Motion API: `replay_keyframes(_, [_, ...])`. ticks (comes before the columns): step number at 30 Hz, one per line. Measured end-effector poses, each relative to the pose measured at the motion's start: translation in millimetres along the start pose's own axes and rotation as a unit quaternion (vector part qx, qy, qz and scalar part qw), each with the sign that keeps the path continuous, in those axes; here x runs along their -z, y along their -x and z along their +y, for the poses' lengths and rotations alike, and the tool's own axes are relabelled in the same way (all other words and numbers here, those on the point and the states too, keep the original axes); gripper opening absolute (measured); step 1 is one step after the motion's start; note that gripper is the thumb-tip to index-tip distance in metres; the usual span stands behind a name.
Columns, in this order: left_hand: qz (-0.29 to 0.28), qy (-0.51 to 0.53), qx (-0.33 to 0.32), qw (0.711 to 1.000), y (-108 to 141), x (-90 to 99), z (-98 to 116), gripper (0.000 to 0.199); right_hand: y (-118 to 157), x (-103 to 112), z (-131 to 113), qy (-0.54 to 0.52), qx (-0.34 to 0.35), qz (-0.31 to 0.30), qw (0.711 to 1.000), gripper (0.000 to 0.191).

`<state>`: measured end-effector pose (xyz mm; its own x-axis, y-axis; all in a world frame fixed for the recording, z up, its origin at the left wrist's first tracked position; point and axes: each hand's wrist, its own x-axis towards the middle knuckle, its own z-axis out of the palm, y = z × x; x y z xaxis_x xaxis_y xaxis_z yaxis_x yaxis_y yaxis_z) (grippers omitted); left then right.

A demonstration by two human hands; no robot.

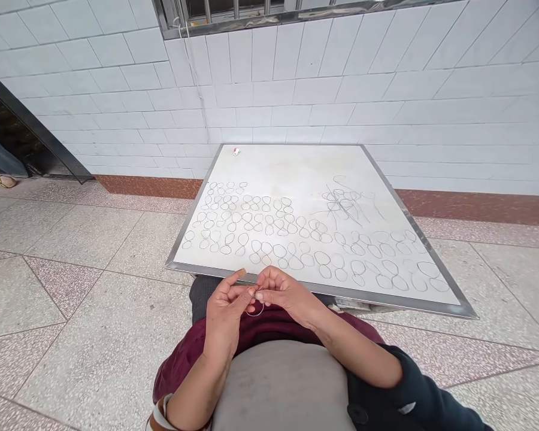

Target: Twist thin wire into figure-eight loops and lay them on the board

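Close to the white table's near edge, my left hand [228, 308] pinches a thin wire loop [261, 312] that hangs below the fingertips. One of its fingers has a tan wrap at the tip. My right hand [284, 293] meets it from the right, thumb and fingers closed on the same wire. Both hands' fingertips touch or nearly touch. On the white tabletop [291, 164] lie many thin wire pieces bent into figure-eight loops [323, 264], set out in uneven rows. A tangled pile of loose wires [341, 203] lies at the right rear of the table.
The table's metal rim [314, 288] runs just beyond my hands. A small white and red item [236, 151] sits at the back left corner. Behind stands a white tiled wall [296, 108] with a barred window. Cords hang from the window's left end.
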<state>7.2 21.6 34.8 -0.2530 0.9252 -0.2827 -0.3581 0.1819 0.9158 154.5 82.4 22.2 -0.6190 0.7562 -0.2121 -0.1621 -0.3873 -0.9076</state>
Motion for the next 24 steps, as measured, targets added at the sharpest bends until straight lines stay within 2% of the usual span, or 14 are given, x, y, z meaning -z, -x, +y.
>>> replay_keyframes(6, [-0.003,-0.007,0.026,1.0,-2,2.1,-1,0.054,-2,-1,7,0.137,0.055,0.077,0.986,0.03])
replay_keyframes(8, [-0.002,-0.003,0.035,0.999,-2,2.1,0,0.054,-1,-1,7,0.156,0.071,0.073,0.983,0.028])
replay_keyframes(11, [0.001,0.003,0.037,0.999,0,1.6,3,0.055,3,0,1,0.126,0.07,0.005,0.99,0.018])
replay_keyframes(13, [-0.001,0.002,0.037,0.999,1,0.8,5,0.057,4,1,-2,0.088,0.064,-0.018,0.994,0.016])
replay_keyframes(19, [-0.022,0.014,0.049,0.998,4,-2.3,6,0.059,-1,4,8,0.021,0.074,0.006,0.997,0.015])
replay_keyframes(24, [-0.018,0.019,0.044,0.999,5,-3.7,5,0.059,-5,-1,21,-0.004,0.088,0.028,0.996,0.019])
